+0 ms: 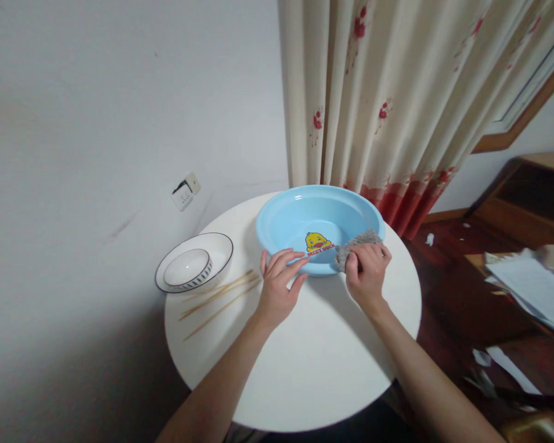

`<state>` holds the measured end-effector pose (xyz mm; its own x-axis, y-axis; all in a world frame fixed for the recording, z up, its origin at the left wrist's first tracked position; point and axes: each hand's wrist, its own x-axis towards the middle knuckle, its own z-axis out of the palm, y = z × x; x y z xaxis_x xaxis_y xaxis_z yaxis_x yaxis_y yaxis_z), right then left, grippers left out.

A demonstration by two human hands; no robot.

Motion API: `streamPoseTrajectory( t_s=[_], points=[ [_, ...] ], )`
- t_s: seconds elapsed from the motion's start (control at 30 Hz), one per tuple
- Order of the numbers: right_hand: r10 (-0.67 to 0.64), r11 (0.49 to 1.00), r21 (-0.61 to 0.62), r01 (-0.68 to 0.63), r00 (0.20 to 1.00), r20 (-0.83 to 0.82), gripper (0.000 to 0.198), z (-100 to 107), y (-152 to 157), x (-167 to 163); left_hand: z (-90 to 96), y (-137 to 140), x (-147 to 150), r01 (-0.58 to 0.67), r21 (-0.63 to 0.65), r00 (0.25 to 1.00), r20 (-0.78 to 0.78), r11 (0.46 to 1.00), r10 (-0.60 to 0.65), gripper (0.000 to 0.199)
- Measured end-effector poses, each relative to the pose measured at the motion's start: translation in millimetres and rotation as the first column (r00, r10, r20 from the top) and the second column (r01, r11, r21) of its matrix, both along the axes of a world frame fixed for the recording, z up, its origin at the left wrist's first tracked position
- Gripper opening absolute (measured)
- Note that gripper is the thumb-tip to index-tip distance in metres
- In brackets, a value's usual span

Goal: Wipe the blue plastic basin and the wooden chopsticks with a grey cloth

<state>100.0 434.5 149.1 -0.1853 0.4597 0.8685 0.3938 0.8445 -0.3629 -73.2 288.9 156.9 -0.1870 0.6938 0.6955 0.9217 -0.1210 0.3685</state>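
Observation:
A light blue plastic basin (284, 224) with a yellow duck print inside stands on the round white table (305, 357). My right hand (367, 271) is closed around a grey fluffy cloth (367, 239), which lies over the basin's near right rim. At the near left rim is my left hand (281, 280), its fingers spread and holding nothing; whether the fingertips touch the rim I cannot tell. Several wooden chopsticks (218, 298) lie left of that hand. Beyond them a small white bowl (188, 266) sits inside a larger white bowl (222, 252) with a dark rim.
A pale wall with a socket (183, 197) rises on the left. Behind the basin hangs a cream curtain (341, 92) with red flowers. To the right, papers (533, 286) lie in a heap above a dark red floor (447, 264) with scraps on it.

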Motion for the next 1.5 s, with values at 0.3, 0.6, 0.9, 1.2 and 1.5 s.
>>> streamPoseTrajectory(
  t_s=[0.3, 0.6, 0.9, 1.2, 1.5],
  points=[
    [0.057, 0.998, 0.027, -0.057, 0.998, -0.007, 0.014, 2.1, -14.1, -2.6, -1.6, 3.5, 1.8, -0.045, 0.023, 0.999, 0.004, 0.999, 0.045, 0.023],
    [0.216, 0.971, 0.119, -0.21, 0.976, -0.038, 0.03, 8.1, -22.9, 3.1, 1.6, 2.7, 4.1, -0.052, 0.011, 0.999, 0.017, 0.999, 0.052, 0.021],
    [0.077, 0.997, -0.023, -0.075, 0.991, 0.107, 0.023, 31.4, -24.1, -9.7, -0.1, 2.3, 3.7, -0.05, 0.026, 0.999, 0.012, 0.998, 0.05, 0.022],
    [0.12, 0.993, -0.05, -0.11, 0.942, 0.313, 0.022, 32.9, -21.9, -5.2, 0.7, 2.4, 4.4, -0.063, 0.0, 0.998, 0.026, 0.998, 0.063, 0.021],
    [0.127, 0.992, -0.033, -0.123, 0.97, 0.209, 0.02, 36.5, -30.3, -11.2, 1.3, 2.5, 3.9, -0.056, 0.015, 0.998, 0.019, 0.998, 0.056, 0.021]
  ],
)
